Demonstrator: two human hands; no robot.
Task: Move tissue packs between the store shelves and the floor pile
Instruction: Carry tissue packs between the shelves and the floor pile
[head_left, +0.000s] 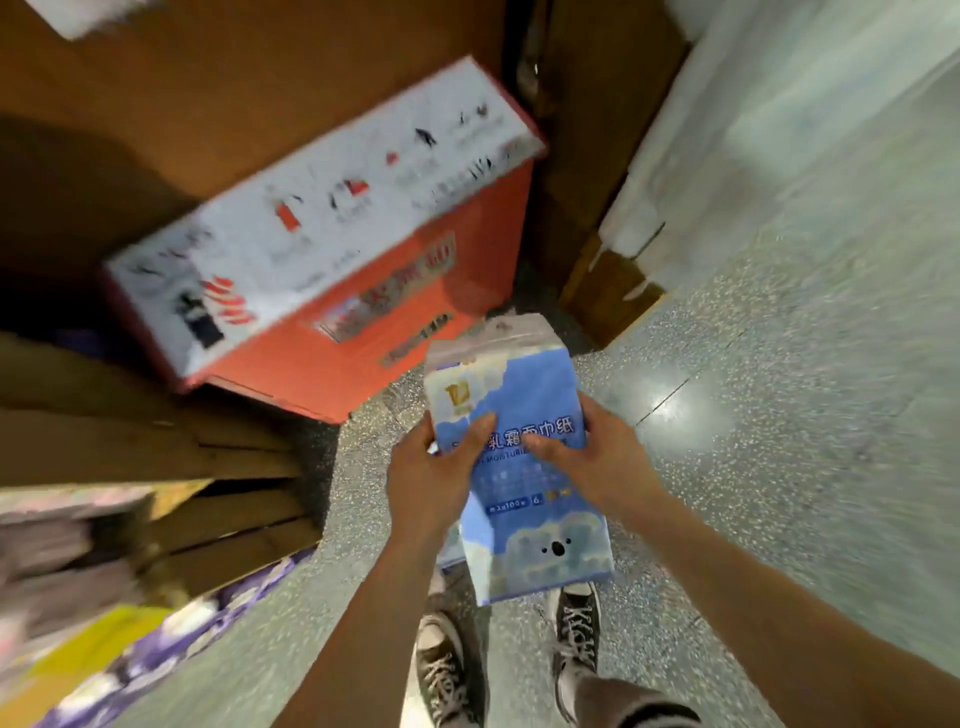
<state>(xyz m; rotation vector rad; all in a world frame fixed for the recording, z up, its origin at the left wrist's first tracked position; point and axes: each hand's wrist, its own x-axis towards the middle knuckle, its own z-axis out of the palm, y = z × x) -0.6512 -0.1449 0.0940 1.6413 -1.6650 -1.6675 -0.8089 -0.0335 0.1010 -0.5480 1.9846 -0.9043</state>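
A blue tissue pack (524, 395) with white clouds, Chinese lettering and a koala face near its lower end is held in front of me above the floor. My left hand (434, 475) grips its left edge, thumb across the front. My right hand (592, 457) holds its right side, fingers over the printed face. The pack tilts slightly, its clear plastic handle end pointing away from me. More of the pack's wrapping hangs below my left wrist.
A large red and white carton (322, 244) stands on the speckled floor (753, 467) ahead left. Wooden shelf boards (156, 457) and blurred colourful packs (130, 649) lie at left. A brown wooden unit (597, 156) stands ahead right. My two sneakers (519, 660) are below.
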